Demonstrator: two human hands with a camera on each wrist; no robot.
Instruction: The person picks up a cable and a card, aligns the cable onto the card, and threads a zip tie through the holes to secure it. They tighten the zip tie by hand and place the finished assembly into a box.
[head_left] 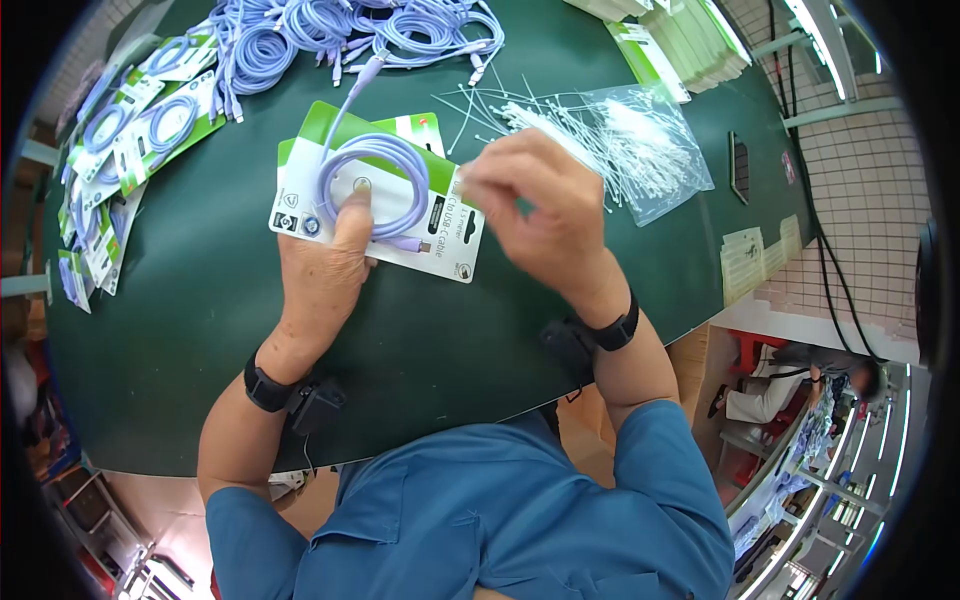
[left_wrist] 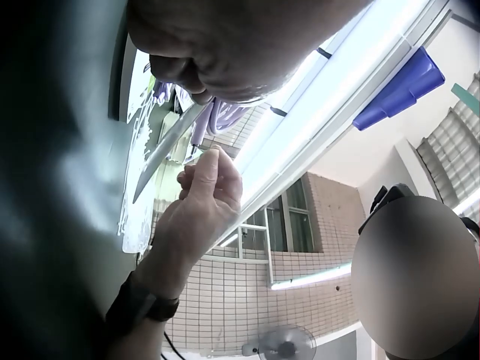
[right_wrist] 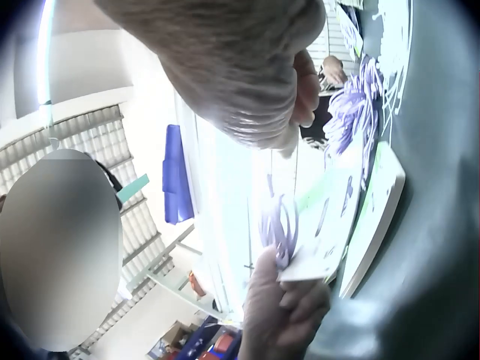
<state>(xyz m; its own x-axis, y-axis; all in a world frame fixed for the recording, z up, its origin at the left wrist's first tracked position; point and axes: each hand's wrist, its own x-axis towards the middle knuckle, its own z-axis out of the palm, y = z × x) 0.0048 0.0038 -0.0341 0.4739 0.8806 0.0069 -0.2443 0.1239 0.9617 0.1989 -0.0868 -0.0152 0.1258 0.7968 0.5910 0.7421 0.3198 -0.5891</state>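
The left hand (head_left: 325,270) pinches a white and green card (head_left: 455,225) with its thumb on the front, and a coiled lilac cable (head_left: 423,190) lies against that card. One cable end points up past the card's top edge, the other lies low on the card. Just right of the card the right hand (head_left: 545,210) is raised with bent fingers, thumb near the fingertips; a thin strand hangs by its fingertips in the right wrist view. Behind the held card lies another card (head_left: 418,130). White cable ties (head_left: 480,112) are spread beyond the hands.
A pile of lilac cables (head_left: 260,60) lies at the back, carded cables (head_left: 130,140) at the left. A clear bag of ties (head_left: 650,140), a stack of cards (head_left: 700,45) and a dark phone-like object (head_left: 739,168) are at the right.
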